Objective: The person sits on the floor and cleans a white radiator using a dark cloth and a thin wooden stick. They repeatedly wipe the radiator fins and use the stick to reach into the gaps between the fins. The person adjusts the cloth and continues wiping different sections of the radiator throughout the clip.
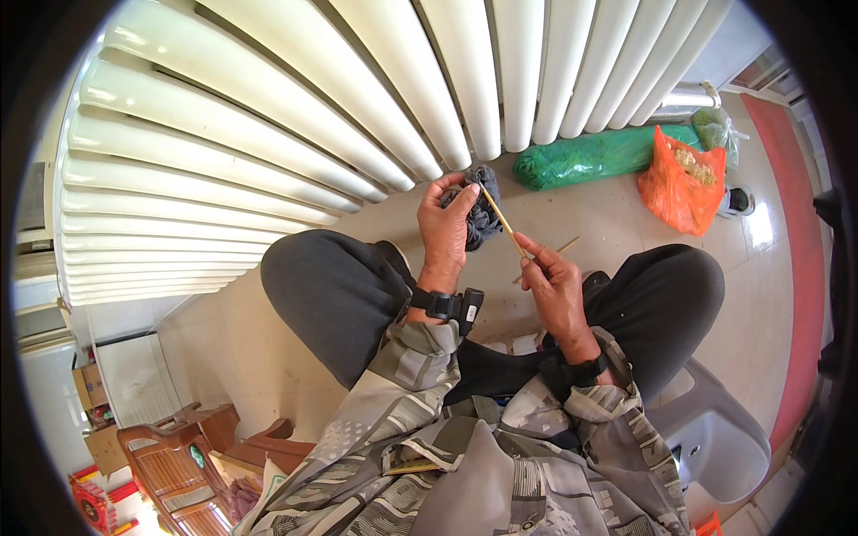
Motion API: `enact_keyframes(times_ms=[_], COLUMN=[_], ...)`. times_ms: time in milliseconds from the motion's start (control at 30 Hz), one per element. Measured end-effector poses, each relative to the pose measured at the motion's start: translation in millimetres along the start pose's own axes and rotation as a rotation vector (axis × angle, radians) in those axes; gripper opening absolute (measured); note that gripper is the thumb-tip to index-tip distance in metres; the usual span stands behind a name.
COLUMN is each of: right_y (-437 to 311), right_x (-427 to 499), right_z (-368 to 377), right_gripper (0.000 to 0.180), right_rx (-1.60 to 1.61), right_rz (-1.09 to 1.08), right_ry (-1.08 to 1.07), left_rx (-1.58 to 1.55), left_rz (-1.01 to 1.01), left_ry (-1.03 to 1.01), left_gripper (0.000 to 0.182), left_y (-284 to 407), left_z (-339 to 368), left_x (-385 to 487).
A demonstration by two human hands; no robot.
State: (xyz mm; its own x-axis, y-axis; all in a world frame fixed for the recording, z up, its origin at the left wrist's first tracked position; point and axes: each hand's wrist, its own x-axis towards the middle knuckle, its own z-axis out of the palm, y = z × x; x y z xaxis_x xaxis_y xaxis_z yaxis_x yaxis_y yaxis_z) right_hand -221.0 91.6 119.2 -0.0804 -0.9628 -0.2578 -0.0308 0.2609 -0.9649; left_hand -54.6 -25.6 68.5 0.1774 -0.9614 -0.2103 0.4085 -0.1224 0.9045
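Note:
My left hand [445, 221] grips a bunched dark grey cloth or yarn bundle [484, 221] just below the radiator's lower end. Between the thumb and fingers of my right hand [555, 285] is a thin pale wooden stick [504, 221], slanting up and left. Its upper tip meets the bundle near my left thumb. Some of the bundle is hidden behind my left hand. Another thin stick [567, 247] lies on the floor behind my right hand, partly covered by it.
A white column radiator [375, 87] rises in front of me. A green plastic-wrapped roll [590, 157] and an orange plastic bag [680, 194] sit on the tiled floor at right. A grey plastic stool [727, 429] is at lower right, a wooden chair [171, 469] at lower left.

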Motion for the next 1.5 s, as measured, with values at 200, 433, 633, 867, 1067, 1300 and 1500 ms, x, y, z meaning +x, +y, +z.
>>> enact_keyframes(times_ms=[200,433,633,867,1067,1300,1500], right_y=[8,6,-9,-19,-40,-55,-54], right_x=[3,18,39,67,99,134,122], right_z=[5,15,32,54,63,65,55], right_gripper=[0.04,0.041,0.043,0.043,0.045,0.049,0.048], right_rx=[0.041,0.052,-0.038,-0.071,0.537,0.598,0.731], right_rz=[-0.029,-0.034,-0.019,-0.001,0.32,0.38,0.517], right_ry=[0.038,0.07,0.104,0.129,0.054,0.017,-0.012], left_rx=[-0.005,-0.082,0.028,0.035,-0.053,-0.146,-0.265], left_rz=[-0.133,-0.091,-0.048,-0.081,-0.113,-0.113,-0.136], left_ry=[-0.08,-0.154,-0.163,-0.162,-0.113,-0.039,0.027], left_gripper=[0.033,0.044,0.057,0.051,0.035,0.027,0.021], left_y=[2,4,8,4,-1,1,1], left_z=[2,8,8,-3,-3,0,-4], left_x=[-2,-5,-2,4,7,9,5])
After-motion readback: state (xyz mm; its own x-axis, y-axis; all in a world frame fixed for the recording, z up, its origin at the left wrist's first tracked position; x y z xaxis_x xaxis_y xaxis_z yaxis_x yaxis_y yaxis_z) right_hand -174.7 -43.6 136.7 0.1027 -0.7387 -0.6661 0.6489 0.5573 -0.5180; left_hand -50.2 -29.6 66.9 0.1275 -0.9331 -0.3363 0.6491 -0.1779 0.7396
